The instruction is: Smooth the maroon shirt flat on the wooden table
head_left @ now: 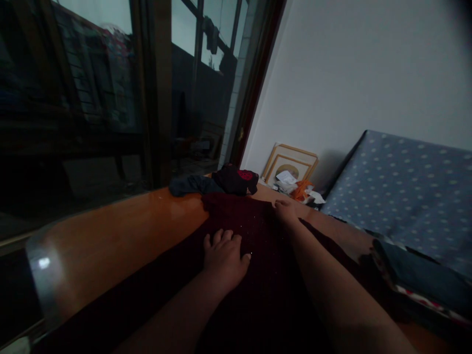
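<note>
Smoothing dark red cloth [254, 228] over the counter [121, 241], seemingly.
The left hand [223, 258] lay on it, fingers apart; the right hand [285, 211] curled at its edge, grip unclear. Keeping it flat seemed to need both.

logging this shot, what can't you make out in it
All in the head view:
Dark red cloth: near end, lost in shadow.
Right hand: whether it pinches the cloth; too dark.
Folded dark teal cloth stack: right end, cut by the right edge.
Round picture in wooden frame: lower part, behind white paper.
</note>
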`<control>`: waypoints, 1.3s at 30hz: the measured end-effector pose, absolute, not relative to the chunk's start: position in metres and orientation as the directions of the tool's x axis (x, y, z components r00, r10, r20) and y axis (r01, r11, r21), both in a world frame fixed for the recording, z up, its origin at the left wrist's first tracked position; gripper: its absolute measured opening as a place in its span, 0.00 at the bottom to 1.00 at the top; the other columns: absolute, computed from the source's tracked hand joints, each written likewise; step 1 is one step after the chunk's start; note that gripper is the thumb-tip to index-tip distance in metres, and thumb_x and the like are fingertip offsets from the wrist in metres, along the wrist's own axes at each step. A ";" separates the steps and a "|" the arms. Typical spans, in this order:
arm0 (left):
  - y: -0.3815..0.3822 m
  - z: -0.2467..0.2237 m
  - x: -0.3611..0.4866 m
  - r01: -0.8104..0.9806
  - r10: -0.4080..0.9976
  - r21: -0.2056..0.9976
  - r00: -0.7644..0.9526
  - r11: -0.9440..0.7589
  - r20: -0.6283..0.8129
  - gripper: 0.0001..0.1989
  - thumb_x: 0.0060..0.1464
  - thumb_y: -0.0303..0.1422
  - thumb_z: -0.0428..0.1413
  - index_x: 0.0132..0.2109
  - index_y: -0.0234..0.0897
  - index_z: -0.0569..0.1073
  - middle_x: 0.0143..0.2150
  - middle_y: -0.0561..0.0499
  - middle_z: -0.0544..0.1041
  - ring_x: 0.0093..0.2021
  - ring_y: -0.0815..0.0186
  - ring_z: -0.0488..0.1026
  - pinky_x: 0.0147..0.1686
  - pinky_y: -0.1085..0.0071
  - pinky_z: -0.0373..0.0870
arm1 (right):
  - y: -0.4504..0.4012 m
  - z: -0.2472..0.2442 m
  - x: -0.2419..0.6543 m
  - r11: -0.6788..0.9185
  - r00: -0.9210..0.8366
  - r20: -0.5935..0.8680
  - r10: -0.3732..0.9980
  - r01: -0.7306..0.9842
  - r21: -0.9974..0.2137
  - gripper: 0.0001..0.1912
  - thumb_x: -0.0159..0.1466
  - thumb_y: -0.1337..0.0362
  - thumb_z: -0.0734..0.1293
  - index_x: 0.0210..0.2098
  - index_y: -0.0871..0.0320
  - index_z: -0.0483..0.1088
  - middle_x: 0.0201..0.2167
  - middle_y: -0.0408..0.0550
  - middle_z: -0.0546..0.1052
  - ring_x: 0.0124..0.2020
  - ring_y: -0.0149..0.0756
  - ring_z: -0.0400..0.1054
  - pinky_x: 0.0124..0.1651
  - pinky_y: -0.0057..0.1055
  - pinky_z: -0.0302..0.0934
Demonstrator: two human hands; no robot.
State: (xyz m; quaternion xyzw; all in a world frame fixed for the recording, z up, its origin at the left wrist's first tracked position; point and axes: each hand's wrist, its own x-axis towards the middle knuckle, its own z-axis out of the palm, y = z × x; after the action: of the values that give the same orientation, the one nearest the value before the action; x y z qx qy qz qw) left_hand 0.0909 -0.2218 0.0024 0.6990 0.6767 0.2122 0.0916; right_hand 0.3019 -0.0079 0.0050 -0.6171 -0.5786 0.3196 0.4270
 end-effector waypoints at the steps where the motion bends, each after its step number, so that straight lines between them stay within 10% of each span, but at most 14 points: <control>1: -0.221 0.002 0.091 0.909 0.986 0.411 -0.006 -0.064 0.166 0.24 0.56 0.47 0.54 0.57 0.45 0.73 0.65 0.41 0.68 0.69 0.41 0.55 0.66 0.35 0.40 | -0.014 0.006 0.303 0.033 0.108 0.105 0.989 0.521 -0.853 0.14 0.65 0.58 0.64 0.43 0.60 0.75 0.42 0.57 0.79 0.50 0.48 0.73 0.52 0.39 0.66; 11: -0.218 -0.009 0.092 0.946 0.991 0.317 0.033 -0.073 0.130 0.38 0.58 0.58 0.46 0.67 0.42 0.66 0.73 0.42 0.57 0.73 0.39 0.45 0.65 0.32 0.33 | -0.080 -0.016 0.293 0.129 -0.125 0.034 0.992 0.912 -0.389 0.41 0.69 0.42 0.58 0.71 0.63 0.53 0.73 0.60 0.50 0.74 0.50 0.38 0.72 0.46 0.34; 26: -0.210 -0.013 0.090 0.947 0.991 0.309 0.050 -0.086 0.124 0.41 0.56 0.62 0.45 0.68 0.42 0.65 0.73 0.40 0.55 0.73 0.36 0.43 0.64 0.29 0.33 | -0.155 -0.007 0.390 -0.055 0.094 0.101 0.990 0.940 -0.336 0.36 0.72 0.48 0.54 0.69 0.68 0.57 0.71 0.63 0.56 0.74 0.49 0.43 0.71 0.42 0.44; 39: -0.207 -0.012 0.092 0.956 0.991 0.272 0.077 -0.105 0.114 0.43 0.56 0.64 0.41 0.68 0.42 0.64 0.73 0.38 0.55 0.72 0.34 0.43 0.63 0.28 0.36 | -0.300 0.010 0.422 0.073 0.010 0.169 0.986 0.875 -0.479 0.25 0.68 0.53 0.62 0.58 0.61 0.72 0.58 0.57 0.75 0.60 0.46 0.69 0.64 0.41 0.59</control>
State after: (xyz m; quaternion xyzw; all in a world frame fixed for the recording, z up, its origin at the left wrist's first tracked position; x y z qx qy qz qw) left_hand 0.0919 -0.2070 -0.0124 0.7310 0.6659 0.1354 0.0630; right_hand 0.4219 -0.3004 0.0100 -0.6707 -0.6936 0.1176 0.2353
